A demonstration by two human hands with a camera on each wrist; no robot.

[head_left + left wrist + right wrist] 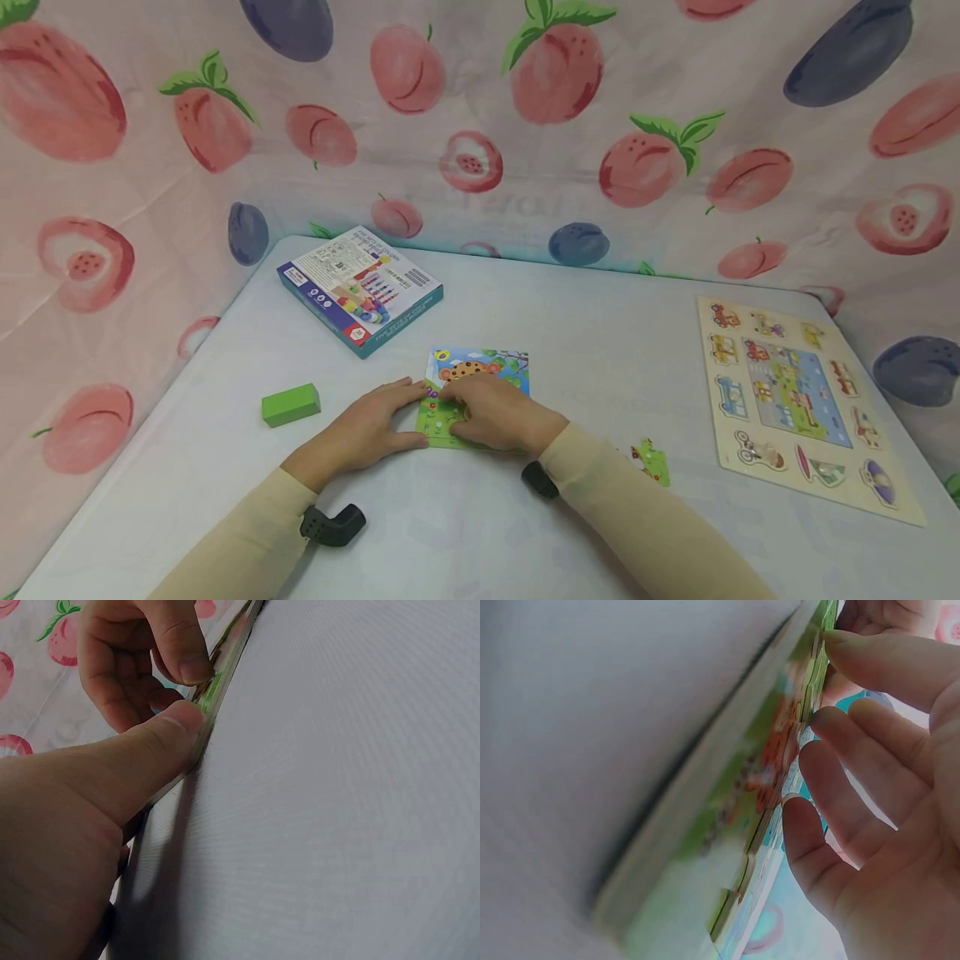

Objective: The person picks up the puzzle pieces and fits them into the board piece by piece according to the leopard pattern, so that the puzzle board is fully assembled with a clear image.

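A jigsaw puzzle board (pixel 480 358) lies flat on the table, printed with a spotted animal's head over green grass. My left hand (pixel 367 427) rests at the board's left edge, thumb and fingers apart; in the left wrist view its straight thumb (pixel 150 754) touches the edge. Over the middle of the board, my right hand (pixel 498 412) has slightly bent fingers touching the puzzle surface. The right wrist view shows its fingertips (pixel 802 814) against the picture, with seams between the puzzle pieces (pixel 769 769). No loose piece shows between its fingers. The hand hides part of the picture.
Loose jigsaw pieces (pixel 654 461) lie beside my right sleeve. A green block (pixel 291 406) sits left of my left hand. Farther back is a flat toy box (pixel 362 287). A wooden vehicle puzzle board (pixel 806 408) lies at the right. Fruit-print cloth (pixel 525 183) stands behind the table.
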